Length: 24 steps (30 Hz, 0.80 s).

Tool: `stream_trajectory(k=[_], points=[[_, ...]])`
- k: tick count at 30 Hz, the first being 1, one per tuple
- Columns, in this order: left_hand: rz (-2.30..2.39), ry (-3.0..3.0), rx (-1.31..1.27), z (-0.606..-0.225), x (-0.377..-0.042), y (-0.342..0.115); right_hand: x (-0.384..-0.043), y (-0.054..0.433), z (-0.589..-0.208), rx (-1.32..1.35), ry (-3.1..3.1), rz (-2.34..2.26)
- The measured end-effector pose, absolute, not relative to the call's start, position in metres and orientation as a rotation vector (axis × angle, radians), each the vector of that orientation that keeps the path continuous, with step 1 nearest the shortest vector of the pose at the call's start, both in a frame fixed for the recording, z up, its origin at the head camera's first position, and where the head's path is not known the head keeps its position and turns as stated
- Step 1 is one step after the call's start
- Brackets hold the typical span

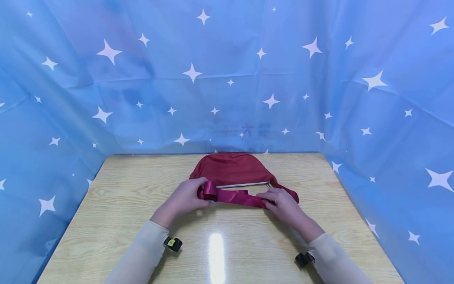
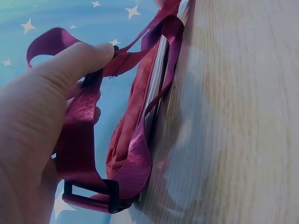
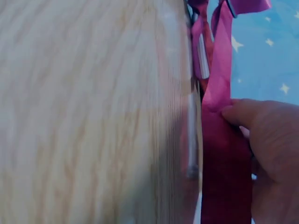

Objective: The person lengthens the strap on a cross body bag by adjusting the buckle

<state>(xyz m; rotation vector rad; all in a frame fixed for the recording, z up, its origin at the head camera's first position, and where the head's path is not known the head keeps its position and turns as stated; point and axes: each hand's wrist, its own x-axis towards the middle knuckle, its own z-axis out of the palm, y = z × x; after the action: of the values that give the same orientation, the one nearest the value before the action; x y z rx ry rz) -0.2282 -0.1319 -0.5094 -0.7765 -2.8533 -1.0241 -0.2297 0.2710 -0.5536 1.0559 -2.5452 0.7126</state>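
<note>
A red waist bag lies at the far side of the table, its silver zipper facing the near side. In front of it a shiny magenta webbing strap runs between the two hands. My left hand pinches looped strap between thumb and fingers, near a small black fitting under the thumb. Below that hand, a black slider buckle hangs on the webbing in the left wrist view. My right hand pinches the flat strap with its thumb on the face; its other fingers are mostly hidden behind the webbing.
The light wooden table ends at a blue curtain with white stars behind and at both sides. A bright light reflection shows on the near tabletop. Black wrist cameras sit on both wrists.
</note>
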Motion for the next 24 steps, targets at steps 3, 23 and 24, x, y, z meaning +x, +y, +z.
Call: stream_trajectory(k=[3,23,24], points=[[-1.023,-2.858,-0.774,-0.51,-0.228,-0.132,-0.235,0.276,-0.562,1.057,-2.539,0.691],[-1.066,-2.846,-0.764,-0.513,-0.229,-0.127,-0.209,0.214,-0.529,0.937,-2.73,0.598],[-1.063,-2.845,-0.765,-0.513,-0.229,-0.126,-0.209,0.211,-0.529,0.946,-2.724,0.592]])
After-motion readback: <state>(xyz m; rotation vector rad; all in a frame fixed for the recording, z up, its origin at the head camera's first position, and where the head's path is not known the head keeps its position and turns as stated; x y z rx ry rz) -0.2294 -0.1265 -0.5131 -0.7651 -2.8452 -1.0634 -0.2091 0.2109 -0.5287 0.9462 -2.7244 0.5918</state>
